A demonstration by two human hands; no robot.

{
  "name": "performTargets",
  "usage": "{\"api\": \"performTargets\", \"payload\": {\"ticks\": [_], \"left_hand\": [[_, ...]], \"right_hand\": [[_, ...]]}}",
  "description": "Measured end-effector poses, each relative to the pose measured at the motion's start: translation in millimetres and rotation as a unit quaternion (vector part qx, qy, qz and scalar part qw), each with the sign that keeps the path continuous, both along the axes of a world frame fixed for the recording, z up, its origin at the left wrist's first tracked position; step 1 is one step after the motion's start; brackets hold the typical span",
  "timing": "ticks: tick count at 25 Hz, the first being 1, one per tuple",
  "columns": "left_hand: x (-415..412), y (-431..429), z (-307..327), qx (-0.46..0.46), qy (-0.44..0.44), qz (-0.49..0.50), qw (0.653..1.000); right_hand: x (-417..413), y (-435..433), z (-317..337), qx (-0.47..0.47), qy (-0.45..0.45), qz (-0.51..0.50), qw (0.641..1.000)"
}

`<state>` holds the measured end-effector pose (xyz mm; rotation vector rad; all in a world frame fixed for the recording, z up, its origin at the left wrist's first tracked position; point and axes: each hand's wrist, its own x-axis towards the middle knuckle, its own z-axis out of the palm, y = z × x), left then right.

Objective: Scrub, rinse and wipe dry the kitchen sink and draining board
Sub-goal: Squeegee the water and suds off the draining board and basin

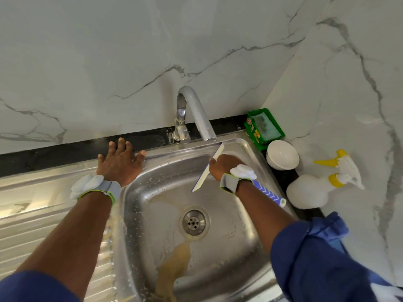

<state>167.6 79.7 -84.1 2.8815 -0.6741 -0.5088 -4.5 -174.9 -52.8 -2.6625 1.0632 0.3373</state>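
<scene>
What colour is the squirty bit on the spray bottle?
Yellow: the trigger of the white spray bottle, seen in the head view.

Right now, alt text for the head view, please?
Right hand grips a blue-handled tool in the steel sink, below the tap; left hand rests flat on its rim. Brown residue trails from the drain.

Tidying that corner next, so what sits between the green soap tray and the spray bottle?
A white bowl, in the head view: it sits between the green soap tray and the spray bottle, right of the sink.
</scene>
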Motion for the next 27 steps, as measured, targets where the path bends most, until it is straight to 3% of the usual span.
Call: {"api": "performTargets", "payload": {"ticks": [2, 8, 13, 20, 27], "left_hand": [[0, 2, -4, 0.0, -0.013, 0.001, 1.0], [-4, -2, 2, 0.015, -0.009, 0.005, 1.0], [-2, -2, 10, 0.005, 0.023, 0.007, 1.0], [-4, 3, 14, 0.008, 0.024, -0.01, 1.0], [-2, 3, 3, 0.036, 0.014, -0.038, 0.999]], "right_hand": [[-4, -16, -4, 0.023, 0.006, -0.049, 0.999], [-4, -57, -11, 0.274, -0.03, -0.217, 0.936], [-57, -13, -1, 0.425, -0.066, -0.394, 0.812], [-126, 32, 8, 0.466, -0.161, -0.495, 0.715], [-171, 58, 7, 0.434, -0.246, -0.597, 0.629]]}}
